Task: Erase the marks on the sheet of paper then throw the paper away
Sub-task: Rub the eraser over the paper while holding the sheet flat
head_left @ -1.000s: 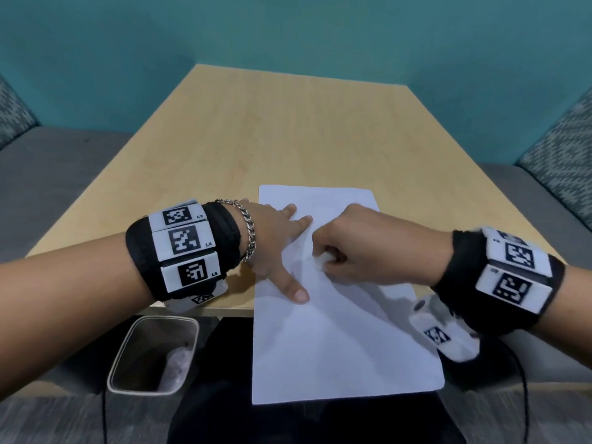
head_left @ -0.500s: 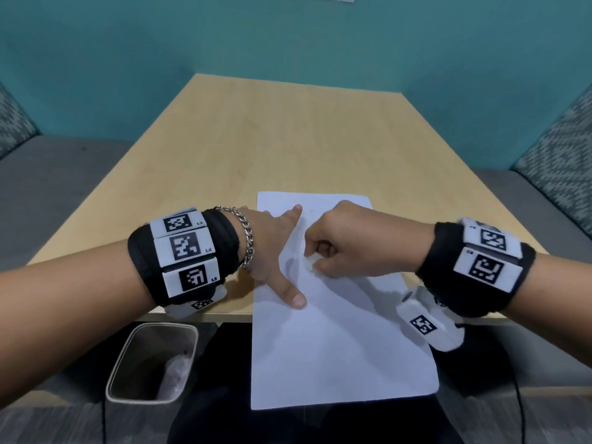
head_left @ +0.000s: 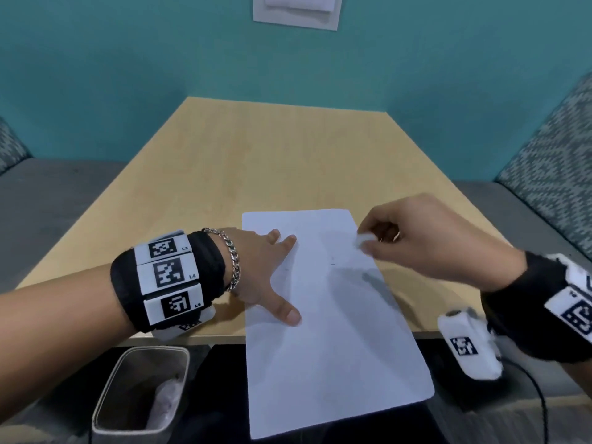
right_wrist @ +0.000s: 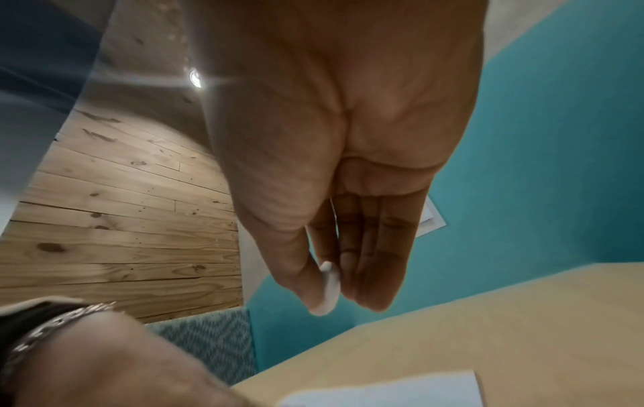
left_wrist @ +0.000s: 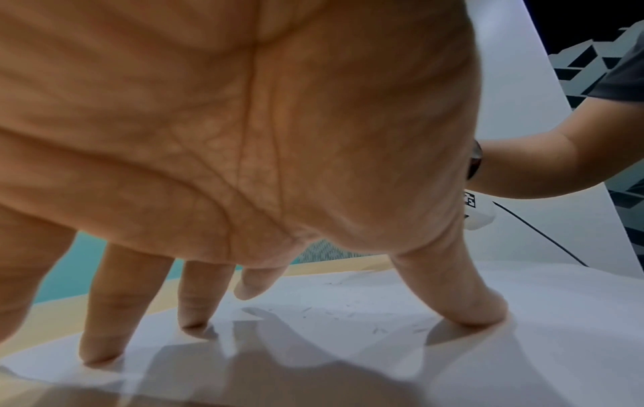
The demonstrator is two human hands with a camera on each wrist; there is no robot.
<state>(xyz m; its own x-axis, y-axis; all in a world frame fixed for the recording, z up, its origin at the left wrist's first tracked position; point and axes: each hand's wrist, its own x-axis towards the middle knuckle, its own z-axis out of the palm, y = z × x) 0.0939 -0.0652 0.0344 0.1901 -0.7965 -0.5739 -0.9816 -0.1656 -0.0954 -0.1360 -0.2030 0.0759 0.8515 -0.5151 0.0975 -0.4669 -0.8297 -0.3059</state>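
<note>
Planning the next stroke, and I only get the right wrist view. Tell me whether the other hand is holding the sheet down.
Observer: Yes. The left hand lies spread on the sheet of paper, fingertips pressing it to the table.
Operator: Report any marks on it.
Observer: Faint grey flecks lie between those fingertips. Whether they are marks or eraser crumbs, I cannot tell.
Operator: Locate the bin.
Observer: The bin stands on the floor below the table's near edge, on the left side.

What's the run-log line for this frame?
left hand: spread, pressing paper flat | right hand: pinching eraser, lifted off paper | faint marks/crumbs on paper | bin: below table edge, paper not binned
</note>
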